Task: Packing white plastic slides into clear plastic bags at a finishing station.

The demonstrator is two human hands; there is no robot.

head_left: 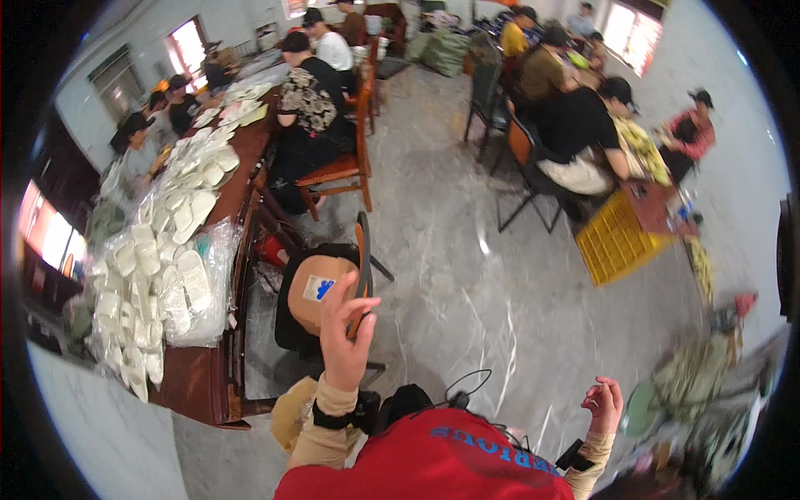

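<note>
My left hand [344, 337] is raised in front of me with its fingers apart and nothing in it. Just beyond it stands a dark chair with a brown cardboard piece [307, 293] on its seat, marked by a white and blue label. Off to the right hangs my right hand [604, 406], its fingers loosely curled but apart, with no object visible in it. Pale slippers [137, 308], many in clear plastic bags, lie heaped on the long brown table [193, 379] to my left.
Several people sit along the table at far left, one in a patterned black shirt [310, 100] on a wooden chair [354, 171]. A yellow crate [621, 237] stands by another group at right. Green sacks [692, 375] lie at the right wall; grey marble floor [450, 292] runs between.
</note>
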